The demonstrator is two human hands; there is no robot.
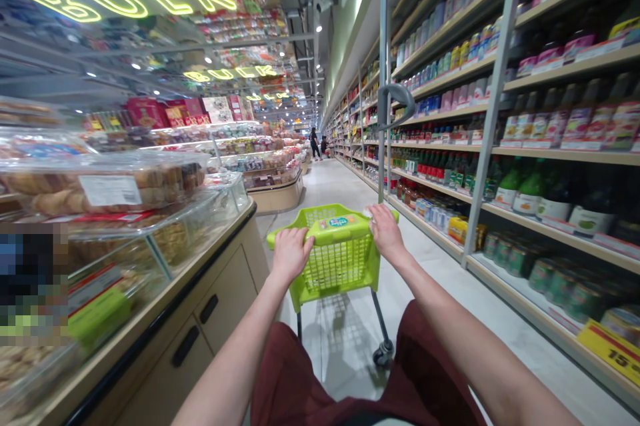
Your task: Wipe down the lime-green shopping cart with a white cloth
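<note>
A lime-green shopping cart point(345, 269) with a plastic mesh basket stands directly in front of me on wheels. My left hand point(293, 251) is wrapped round the left part of its handle. On the right end of the same handle my right hand point(386, 229) is closed, with a small white bit, too small to name, showing by its fingers. Between the two hands the middle of the handle bears a coloured label point(337, 221). The fingers' undersides are hidden behind the handle.
On the left runs a bulk-food counter point(220, 266) with clear bins and packaged baked goods point(110, 189). Tall shelves point(560, 153) of bottles and cans line the right, with a metal pole point(383, 46) before them. The pale aisle floor point(330, 179) stretches ahead to a distant person point(314, 143).
</note>
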